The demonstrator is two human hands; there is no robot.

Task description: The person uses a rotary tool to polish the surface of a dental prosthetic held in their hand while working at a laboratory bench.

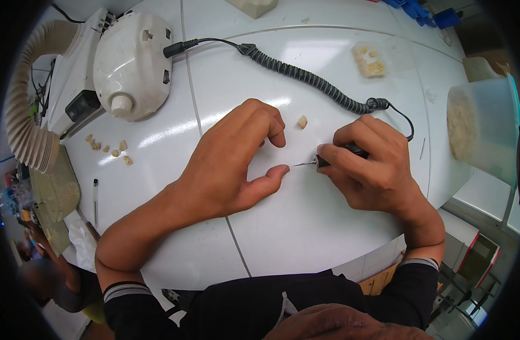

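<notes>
A black rotary handpiece (323, 161) with a thin pointed metal bit is gripped in my right hand (373, 164), its tip pointing left. My left hand (231, 156) is beside that tip, thumb and fingers apart with nothing between them. Just beyond the two hands lies a small tan-and-white, tooth-like piece (302, 121) on the white table (294, 226). A coiled black cord (305, 73) runs from the handpiece to a white control box (132, 68) with a knob, at the far left.
Several small tooth-like pieces (123, 145) lie left of my hands, near a pen (95, 201). A ribbed beige hose (24, 107) curves at the left edge. At the back right is a clear bag (369, 59) of yellowish pieces; a translucent tub (487, 124) stands right. Another person (50, 283) is lower left.
</notes>
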